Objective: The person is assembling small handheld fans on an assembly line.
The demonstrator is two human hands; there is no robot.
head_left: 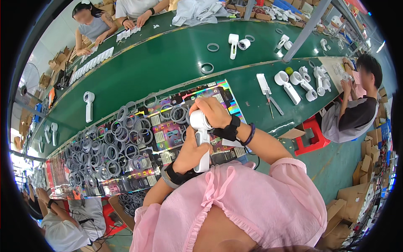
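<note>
Surroundings of an assembly station. Far side, upper left: a co-worker in a grey sleeveless top (91, 28) sits beside a second co-worker in a white shirt (136, 7) along the green worktop (163, 52); white plastic bags (197, 12) lie heaped nearby. Upper right: a grey metal post (306, 31), oblique in this view, and a small yellow-green ball (289, 70). Right: a co-worker in a dark-and-grey top (354, 105), near a red plastic stool (312, 136); cardboard cartons (354, 195) line the margin. Far left: a caged fan (29, 80).
</note>
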